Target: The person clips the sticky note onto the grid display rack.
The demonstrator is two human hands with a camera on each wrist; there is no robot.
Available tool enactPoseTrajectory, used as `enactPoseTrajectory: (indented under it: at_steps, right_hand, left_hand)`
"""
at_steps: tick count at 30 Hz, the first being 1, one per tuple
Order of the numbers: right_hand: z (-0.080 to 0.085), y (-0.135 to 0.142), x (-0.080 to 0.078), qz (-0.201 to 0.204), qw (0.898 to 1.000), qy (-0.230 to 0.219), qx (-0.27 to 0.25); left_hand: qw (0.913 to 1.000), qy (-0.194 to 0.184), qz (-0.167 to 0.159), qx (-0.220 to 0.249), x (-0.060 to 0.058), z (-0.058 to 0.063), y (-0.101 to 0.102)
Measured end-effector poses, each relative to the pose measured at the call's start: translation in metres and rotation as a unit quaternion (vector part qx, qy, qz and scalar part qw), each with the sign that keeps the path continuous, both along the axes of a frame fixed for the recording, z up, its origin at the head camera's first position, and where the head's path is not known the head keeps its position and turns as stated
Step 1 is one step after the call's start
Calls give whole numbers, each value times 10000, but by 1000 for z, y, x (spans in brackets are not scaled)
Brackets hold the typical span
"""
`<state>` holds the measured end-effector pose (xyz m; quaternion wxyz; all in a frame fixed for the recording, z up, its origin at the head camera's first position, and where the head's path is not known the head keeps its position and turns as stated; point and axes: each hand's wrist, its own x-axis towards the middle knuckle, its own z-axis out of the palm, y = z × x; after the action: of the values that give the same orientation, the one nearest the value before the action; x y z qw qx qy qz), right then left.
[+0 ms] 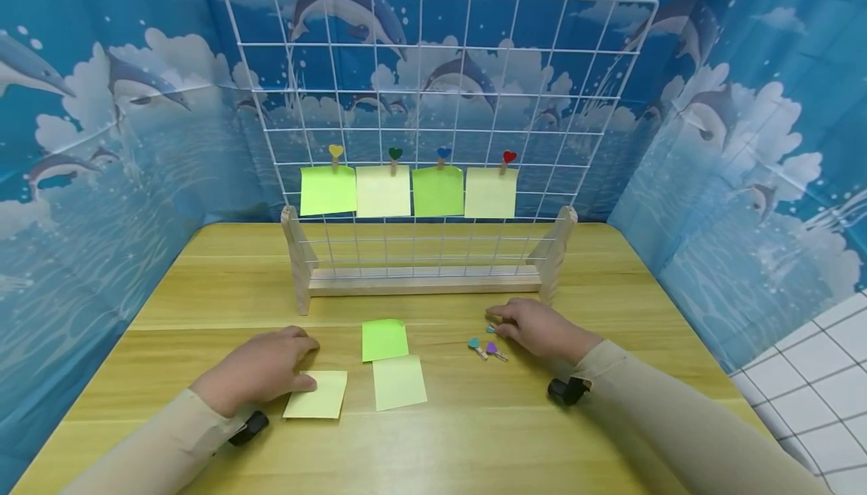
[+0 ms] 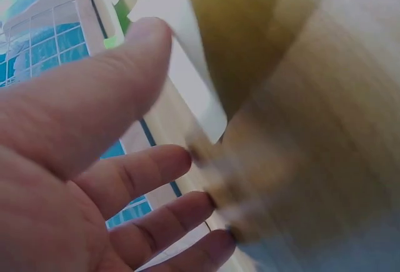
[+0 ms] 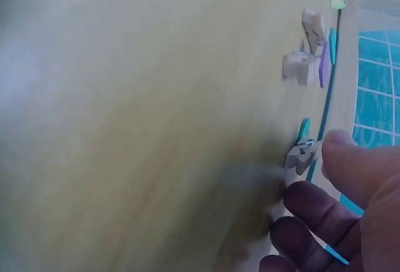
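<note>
My left hand [image 1: 260, 367] rests at the left of the table with fingers spread, its thumb at the upper left edge of a pale yellow sticky note [image 1: 323, 401]. In the left wrist view the fingertips meet the wooden surface. To the right, a bright green sticky note [image 1: 384, 340] overlaps the top of another pale yellow note [image 1: 400, 384]. My right hand [image 1: 538, 327] is low over the table, thumb and fingers apart beside a small wooden clothespin [image 3: 301, 154] with a teal heart. A teal-heart clothespin [image 1: 477, 347] and a purple-heart clothespin [image 1: 497, 351] lie nearby.
A white wire grid [image 1: 443, 92] on a wooden stand [image 1: 423, 284] stands at the back. Green and pale yellow notes hang there by clothespins with yellow, green, blue [image 1: 443, 153] and red hearts. A dolphin-print curtain [image 1: 88, 141] surrounds the table.
</note>
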<state>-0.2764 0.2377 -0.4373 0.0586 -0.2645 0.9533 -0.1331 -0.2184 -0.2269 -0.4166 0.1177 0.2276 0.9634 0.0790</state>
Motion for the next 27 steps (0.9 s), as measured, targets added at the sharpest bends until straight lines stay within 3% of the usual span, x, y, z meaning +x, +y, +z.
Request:
enactPoseTrajectory:
  at_steps: [7,15,27]
  right_hand:
    - [0,-2,-7,-132,9992,-351,-115]
    - [-2,-2,-12,-310,9970,-643,-285]
    - [-1,-4,-11,-510,9950,-779,-365]
  left_hand:
    - [9998,25,119,152,0,-2,2]
    - [9969,-350,239,656,0,-5,9]
    - [9913,-805,645,818,-4,-6,13]
